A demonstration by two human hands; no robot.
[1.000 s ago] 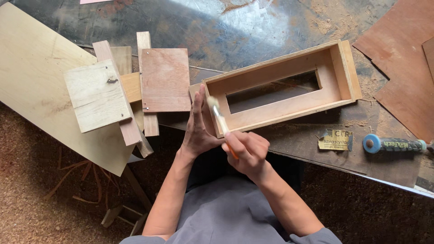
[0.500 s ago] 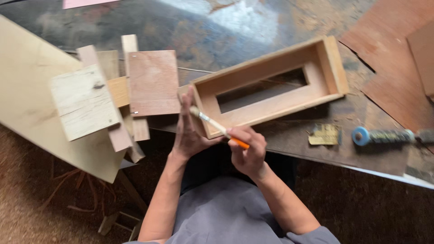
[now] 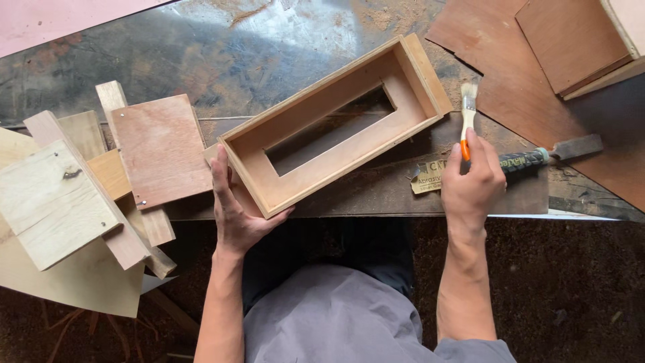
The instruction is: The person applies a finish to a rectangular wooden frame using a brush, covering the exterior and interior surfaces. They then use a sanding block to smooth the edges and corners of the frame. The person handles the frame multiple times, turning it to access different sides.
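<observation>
a worn metal-topped workbench fills the upper part of the view, its grey surface scratched, stained rusty brown and dusted with sawdust. daylight falls on it from above, leaving a pale glare near the top middle. a pink sheet covers the bench's far left corner. reddish-brown plywood sheets lie at the right. off-cuts of pale wood are stacked at the left, over the bench edge. below the bench, the floor is dark and strewn with sawdust.
</observation>
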